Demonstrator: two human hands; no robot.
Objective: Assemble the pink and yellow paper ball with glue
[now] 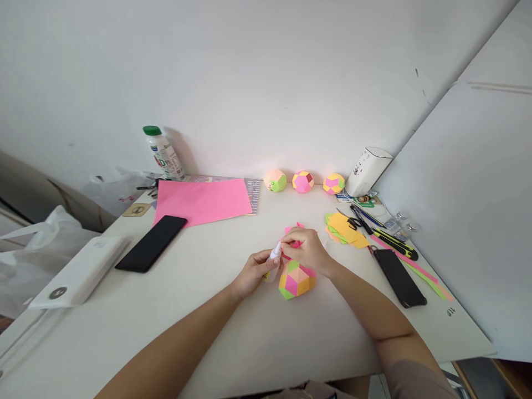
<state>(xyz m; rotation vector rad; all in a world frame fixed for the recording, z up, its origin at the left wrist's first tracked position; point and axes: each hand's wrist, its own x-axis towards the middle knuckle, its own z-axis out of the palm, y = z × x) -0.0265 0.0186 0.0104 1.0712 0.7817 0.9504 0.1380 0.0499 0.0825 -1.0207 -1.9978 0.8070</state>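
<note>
Your left hand [254,272] is gripping the bottle [275,252], fingers wrapped round, nozzle pointing up. Your right hand [308,249] is bringing thumb and fingers together at the nozzle tip; can't tell if they're pinching a cap, a scrap or nothing. The ball [297,280] is sitting mid-worktop [233,343], toward the front edge, just right of the bottle. Can't tell if it's touching your left fingers.

Progress: three balls [303,181] are standing in a row along the back edge, looking closed and done from this side. The near one is showing joined facets in pink, green, orange and peach; its underside is hidden, so I'm not calling it complete. Pink pieces [296,226] are lying behind your right hand, partly covered. Loose papers [347,228] are lying toward the right edge with scissors [354,223] on top, so stock is remaining uncombined.
</note>
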